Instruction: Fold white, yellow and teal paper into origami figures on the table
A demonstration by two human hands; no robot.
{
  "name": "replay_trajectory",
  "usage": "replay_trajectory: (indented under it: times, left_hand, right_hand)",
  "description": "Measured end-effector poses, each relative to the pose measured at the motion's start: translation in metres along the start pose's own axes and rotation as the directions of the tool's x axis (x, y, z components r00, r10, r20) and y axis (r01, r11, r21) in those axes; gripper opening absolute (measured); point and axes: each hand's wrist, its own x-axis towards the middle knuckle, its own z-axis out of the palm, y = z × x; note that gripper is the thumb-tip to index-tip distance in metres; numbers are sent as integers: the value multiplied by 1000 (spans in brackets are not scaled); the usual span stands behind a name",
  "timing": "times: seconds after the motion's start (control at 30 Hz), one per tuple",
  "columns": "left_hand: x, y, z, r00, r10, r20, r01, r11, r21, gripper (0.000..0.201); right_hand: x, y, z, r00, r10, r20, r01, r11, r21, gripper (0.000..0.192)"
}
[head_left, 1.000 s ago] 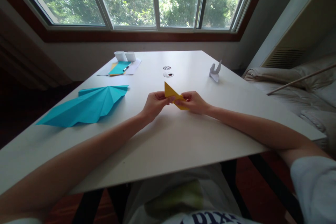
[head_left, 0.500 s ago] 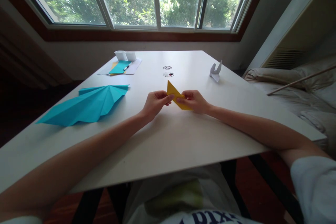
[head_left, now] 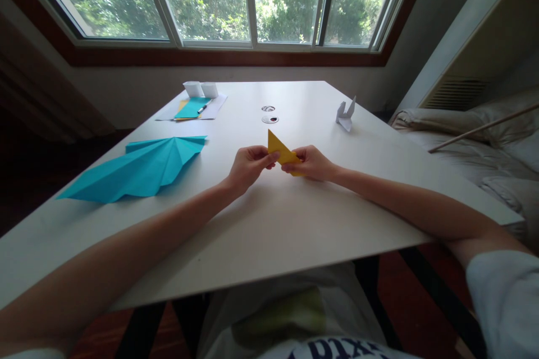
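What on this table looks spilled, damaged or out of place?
Nothing stands out. Both hands, left hand and right hand, pinch the folded yellow paper. The blue folded paper and white paper figure lie intact on the table.

A wide white rectangular table [head_left: 295,224] fills the room's middle. At the far wall, a broad white-framed window [head_left: 248,0] in dark brown trim shows sunlit green trees. On the right lies a bed with pale crumpled bedding [head_left: 475,140]. Reddish-brown wooden floor [head_left: 412,314] shows below.
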Motion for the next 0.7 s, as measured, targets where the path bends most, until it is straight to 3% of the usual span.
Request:
replay_trajectory:
  times: [0.27,0.7]
  left_hand:
    - [1,-2,-1,1000,-6,0,6,999,-35,26]
    - [3,-4,-6,999,-10,-40,6,996,-87,25]
  right_hand:
    - [1,-1,-11,997,-6,75,16,992,-125,30]
    - [4,3,-16,998,-58,7,58,989,-135,30]
